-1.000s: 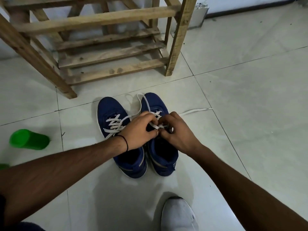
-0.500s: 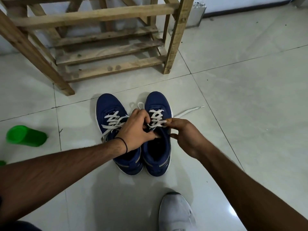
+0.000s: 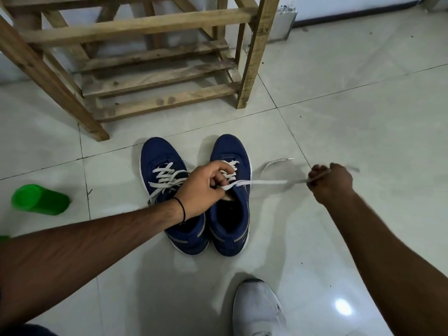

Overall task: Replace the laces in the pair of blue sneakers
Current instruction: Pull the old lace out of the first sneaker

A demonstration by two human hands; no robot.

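Hands part: my right hand point(image 3: 332, 184) swings out, gripping the lace point(image 3: 261, 182) and drawing it taut from my left hand point(image 3: 201, 187), which pinches it over the shoe point(image 3: 230, 151) beneath. Another eyelet done, I judge.

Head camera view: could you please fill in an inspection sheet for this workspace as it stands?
Surface: pale tiled floor, glossy, with a few dark specks.
Job's things: laced blue sneaker beside the other sneaker, toes toward the rack; white lace stretched sideways from the other sneaker.
Clutter: green cup lying on its side.
Grippers: left hand pinches the lace at the other sneaker; right hand grips it off to the side.
Cables: nothing seen.
Surroundings: wooden rack behind the sneakers; white shoe at the lower edge.
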